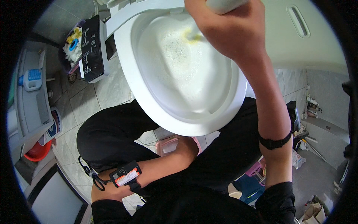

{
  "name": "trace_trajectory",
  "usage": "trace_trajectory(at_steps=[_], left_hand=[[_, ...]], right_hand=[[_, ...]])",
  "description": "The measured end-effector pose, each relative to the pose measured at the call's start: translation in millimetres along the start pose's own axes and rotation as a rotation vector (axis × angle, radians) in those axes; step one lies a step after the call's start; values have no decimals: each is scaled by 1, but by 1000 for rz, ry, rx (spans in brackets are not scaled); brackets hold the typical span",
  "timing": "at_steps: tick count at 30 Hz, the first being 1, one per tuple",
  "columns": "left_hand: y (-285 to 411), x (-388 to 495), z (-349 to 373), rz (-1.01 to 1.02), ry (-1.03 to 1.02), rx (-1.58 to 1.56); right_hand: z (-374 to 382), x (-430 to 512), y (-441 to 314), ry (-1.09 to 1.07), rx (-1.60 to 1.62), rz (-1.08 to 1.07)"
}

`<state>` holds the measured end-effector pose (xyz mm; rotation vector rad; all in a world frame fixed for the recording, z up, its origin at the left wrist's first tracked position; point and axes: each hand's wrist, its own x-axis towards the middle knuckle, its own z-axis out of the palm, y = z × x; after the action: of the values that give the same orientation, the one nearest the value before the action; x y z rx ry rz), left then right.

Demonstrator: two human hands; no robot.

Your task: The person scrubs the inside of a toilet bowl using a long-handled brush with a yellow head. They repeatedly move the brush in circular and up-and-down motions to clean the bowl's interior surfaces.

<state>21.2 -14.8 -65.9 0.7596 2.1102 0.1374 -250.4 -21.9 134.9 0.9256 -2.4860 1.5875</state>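
My right hand (230, 30) is closed around the whitish handle (225, 5) of what looks like a toilet brush, above the toilet bowl. Its blurred head (193, 36), with yellow at the edges, is down in the bowl; my hand hides most of the shaft. Foamy bubbles float on the water inside the white toilet (179, 123). Below the front rim is my left hand (186, 145), beside a pink plastic container (165, 145) on the floor. The rim covers its fingers, so whether it grips anything cannot be told.
A black control panel (93, 50) juts from the toilet's left, beside a filled waste bin (73, 46). Further left, a grey shelf (32, 112) holds a white bottle (33, 79); a red basin (39, 151) sits below. A pale washing-machine-like cabinet (302, 47) stands right.
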Motion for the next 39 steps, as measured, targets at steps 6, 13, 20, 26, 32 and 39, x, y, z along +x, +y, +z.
trace_trajectory(at_steps=[6,13,20,26,32,39], left_hand=[[-1,-3,-4,7,-32,11],[-1,-3,-8,12,-45,16],[-2,-4,-11,15,-53,27],[-3,-4,-15,35,-50,50],[-3,-7,-17,30,-59,37],[-2,-6,-14,21,-59,19]], right_hand=[[-6,-5,-10,-3,113,117],[1,5,-11,24,150,-99],[-9,-2,-5,2,127,4],[-17,3,1,-73,-42,45],[-12,5,3,45,169,104],[-22,-2,-23,-22,-80,136]])
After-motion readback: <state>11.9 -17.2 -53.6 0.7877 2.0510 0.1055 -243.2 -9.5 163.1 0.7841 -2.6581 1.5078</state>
